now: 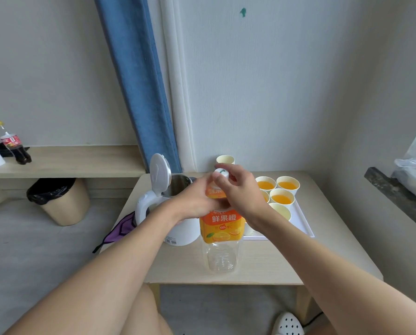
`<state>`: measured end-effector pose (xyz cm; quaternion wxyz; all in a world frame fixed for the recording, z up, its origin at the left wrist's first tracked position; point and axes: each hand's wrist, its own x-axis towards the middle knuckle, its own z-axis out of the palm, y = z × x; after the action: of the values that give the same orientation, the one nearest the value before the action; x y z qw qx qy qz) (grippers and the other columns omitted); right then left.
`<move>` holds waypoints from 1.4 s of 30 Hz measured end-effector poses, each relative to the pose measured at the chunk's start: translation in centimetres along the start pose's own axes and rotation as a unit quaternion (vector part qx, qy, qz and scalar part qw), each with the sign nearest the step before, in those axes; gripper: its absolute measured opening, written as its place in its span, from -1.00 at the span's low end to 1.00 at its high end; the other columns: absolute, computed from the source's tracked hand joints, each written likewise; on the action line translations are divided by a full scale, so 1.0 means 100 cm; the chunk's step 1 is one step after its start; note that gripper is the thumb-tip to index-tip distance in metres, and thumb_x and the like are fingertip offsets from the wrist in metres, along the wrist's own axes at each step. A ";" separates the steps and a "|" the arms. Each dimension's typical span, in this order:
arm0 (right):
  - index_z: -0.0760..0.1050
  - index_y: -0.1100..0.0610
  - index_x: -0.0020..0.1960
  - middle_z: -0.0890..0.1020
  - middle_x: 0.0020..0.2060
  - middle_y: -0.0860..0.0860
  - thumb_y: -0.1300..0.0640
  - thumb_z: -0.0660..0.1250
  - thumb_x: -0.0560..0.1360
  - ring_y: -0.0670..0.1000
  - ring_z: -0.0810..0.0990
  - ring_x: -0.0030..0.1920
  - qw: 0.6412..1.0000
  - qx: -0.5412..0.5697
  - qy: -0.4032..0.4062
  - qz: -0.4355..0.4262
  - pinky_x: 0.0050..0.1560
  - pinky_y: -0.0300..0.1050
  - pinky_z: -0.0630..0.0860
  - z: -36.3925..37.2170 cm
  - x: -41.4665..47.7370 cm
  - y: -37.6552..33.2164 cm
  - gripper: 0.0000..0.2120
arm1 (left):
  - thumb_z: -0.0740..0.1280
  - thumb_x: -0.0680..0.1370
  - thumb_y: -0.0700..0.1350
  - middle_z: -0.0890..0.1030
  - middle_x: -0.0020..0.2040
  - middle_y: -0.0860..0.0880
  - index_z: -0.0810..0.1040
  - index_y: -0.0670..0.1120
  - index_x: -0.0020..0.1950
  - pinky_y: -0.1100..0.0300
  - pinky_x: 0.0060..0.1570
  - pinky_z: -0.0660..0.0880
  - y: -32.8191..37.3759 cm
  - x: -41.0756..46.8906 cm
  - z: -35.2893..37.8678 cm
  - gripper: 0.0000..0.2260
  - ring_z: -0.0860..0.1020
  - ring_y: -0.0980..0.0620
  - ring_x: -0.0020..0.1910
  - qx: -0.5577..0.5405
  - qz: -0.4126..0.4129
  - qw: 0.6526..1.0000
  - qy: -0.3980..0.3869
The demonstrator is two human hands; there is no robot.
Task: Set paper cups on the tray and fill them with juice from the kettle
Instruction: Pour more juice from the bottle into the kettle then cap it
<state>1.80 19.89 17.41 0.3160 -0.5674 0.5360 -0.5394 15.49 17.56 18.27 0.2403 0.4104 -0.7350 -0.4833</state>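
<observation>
An empty clear juice bottle (221, 238) with an orange label stands upright at the table's front. My left hand (194, 201) grips its neck. My right hand (238, 187) pinches the white cap (221, 172) on top. Behind the bottle sits a white kettle (175, 201) with its lid (159, 172) flipped up. To the right lies a white tray (303, 223) holding several paper cups. Three of them (282, 198) show orange juice, and one (280, 211) at the front looks empty. My right arm hides part of the tray. A single empty cup (225, 160) stands off the tray by the wall.
A purple face mask (119, 228) hangs over the table's (298, 259) left edge. A lined waste bin (59, 201) stands on the floor to the left, under a shelf with a cola bottle (15, 146). A plastic bag (415, 170) sits on a ledge at the right.
</observation>
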 end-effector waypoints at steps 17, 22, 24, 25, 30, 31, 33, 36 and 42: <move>0.48 0.16 -0.06 0.63 -0.22 0.02 0.09 0.50 0.45 -0.02 0.62 -0.18 0.998 0.031 0.045 0.022 -0.15 -0.12 0.57 0.012 0.008 0.000 -0.76 | 0.48 0.57 -0.23 0.73 0.12 0.13 0.50 0.30 0.30 0.34 0.00 0.61 -0.002 0.000 -0.001 -0.51 0.68 0.26 0.09 0.005 0.011 1.000 -0.017; 0.55 0.03 0.17 0.63 -0.09 -0.08 0.06 0.38 0.55 -0.15 0.62 -0.06 0.999 0.037 -0.021 0.017 -0.16 -0.38 0.48 0.000 0.001 0.002 -0.80 | 0.50 0.56 -0.20 0.73 0.15 0.08 0.53 0.12 0.39 0.30 0.04 0.60 -0.002 0.001 0.001 -0.55 0.69 0.17 0.14 -0.009 0.004 1.000 -0.012; 0.58 0.00 0.14 0.65 -0.09 -0.10 0.08 0.38 0.56 -0.19 0.63 -0.06 0.999 0.047 -0.021 0.016 -0.14 -0.36 0.48 -0.001 0.002 0.003 -0.83 | 0.51 0.56 -0.20 0.73 0.15 0.08 0.53 0.10 0.39 0.26 0.08 0.61 -0.002 0.002 0.000 -0.55 0.69 0.15 0.15 -0.007 0.004 1.000 -0.008; 0.58 0.01 0.09 0.66 -0.11 -0.08 0.09 0.41 0.54 -0.15 0.64 -0.08 0.999 0.049 -0.009 0.021 -0.13 -0.31 0.50 0.001 0.003 0.003 -0.87 | 0.50 0.56 -0.21 0.73 0.15 0.08 0.53 0.11 0.38 0.26 0.08 0.61 -0.003 0.002 0.001 -0.56 0.69 0.16 0.15 -0.005 0.003 1.000 -0.009; 0.48 0.12 -0.02 0.63 -0.18 0.00 0.09 0.48 0.48 -0.04 0.60 -0.16 0.999 0.003 0.039 0.013 -0.14 -0.20 0.55 0.010 0.006 -0.002 -0.79 | 0.47 0.58 -0.22 0.73 -0.04 0.24 0.54 0.26 0.19 0.43 -0.15 0.56 -0.004 0.002 -0.001 -0.62 0.68 0.34 -0.03 0.000 0.001 1.000 -0.016; 0.50 0.10 0.03 0.63 -0.13 0.00 0.09 0.45 0.50 -0.05 0.61 -0.12 1.000 0.002 0.024 0.012 -0.13 -0.25 0.53 0.009 0.004 -0.002 -0.81 | 0.48 0.58 -0.22 0.73 -0.06 0.26 0.55 0.24 0.19 0.44 -0.17 0.55 -0.004 0.002 0.000 -0.63 0.67 0.35 -0.05 -0.002 0.000 1.000 -0.014; 0.54 0.09 0.18 0.63 0.00 0.01 0.08 0.39 0.55 -0.06 0.61 -0.01 1.000 -0.002 -0.011 0.006 -0.09 -0.33 0.50 0.003 0.001 0.000 -0.77 | 0.47 0.58 -0.23 0.73 -0.06 0.26 0.57 0.19 0.22 0.44 -0.18 0.54 -0.002 0.002 0.001 -0.65 0.66 0.35 -0.05 -0.002 0.003 1.000 -0.013; 0.56 0.11 0.21 0.66 0.01 0.02 0.10 0.37 0.56 -0.08 0.63 0.00 1.000 0.008 -0.006 0.002 -0.08 -0.31 0.50 0.001 0.001 0.003 -0.76 | 0.46 0.59 -0.24 0.73 -0.06 0.24 0.57 0.18 0.20 0.44 -0.22 0.53 -0.001 0.002 0.001 -0.66 0.67 0.35 -0.07 0.003 0.005 1.000 -0.011; 0.57 0.16 0.12 0.63 0.00 0.08 0.00 0.43 0.50 0.12 0.57 0.08 0.993 -0.082 0.080 -0.023 0.10 0.05 0.53 0.016 0.004 0.005 -0.71 | 0.45 0.60 -0.24 0.73 -0.06 0.16 0.57 0.18 0.17 0.41 -0.23 0.54 -0.002 0.002 0.001 -0.68 0.68 0.33 -0.12 0.014 0.000 1.000 -0.007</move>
<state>3.13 19.07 16.68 0.2120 -0.5584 0.5886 -0.5448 15.39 17.43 18.00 0.2294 0.4108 -0.7433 -0.4756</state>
